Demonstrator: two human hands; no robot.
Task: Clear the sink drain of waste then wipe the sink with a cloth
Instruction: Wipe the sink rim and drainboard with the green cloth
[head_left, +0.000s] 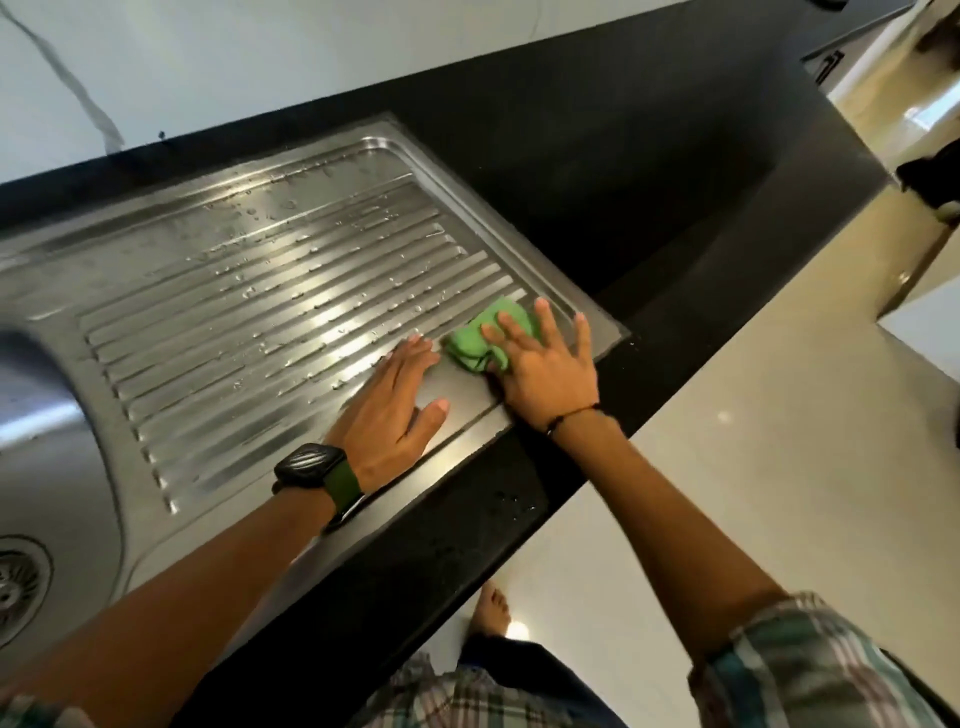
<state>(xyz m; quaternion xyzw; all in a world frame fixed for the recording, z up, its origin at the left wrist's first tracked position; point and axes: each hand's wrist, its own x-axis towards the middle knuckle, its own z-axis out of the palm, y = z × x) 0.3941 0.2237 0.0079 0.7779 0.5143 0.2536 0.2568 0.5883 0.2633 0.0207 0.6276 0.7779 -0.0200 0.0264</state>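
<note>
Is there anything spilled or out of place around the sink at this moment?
Only water. Droplets lie across the ribbed drainboard, and a few have spilled onto the black countertop near its front edge. The green cloth under the right hand has not reached them.

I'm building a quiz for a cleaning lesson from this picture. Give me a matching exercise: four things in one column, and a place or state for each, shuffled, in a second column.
Things:
1. green cloth
2. left hand
3. drain strainer
4. watch

Places or states:
A. at the picture's lower left edge, in the basin
B. lies flat on the draining board, holding nothing
C. pressed under the right hand near the draining board's corner
D. worn on the left wrist

Pairs: 1-C, 2-B, 3-A, 4-D
</note>
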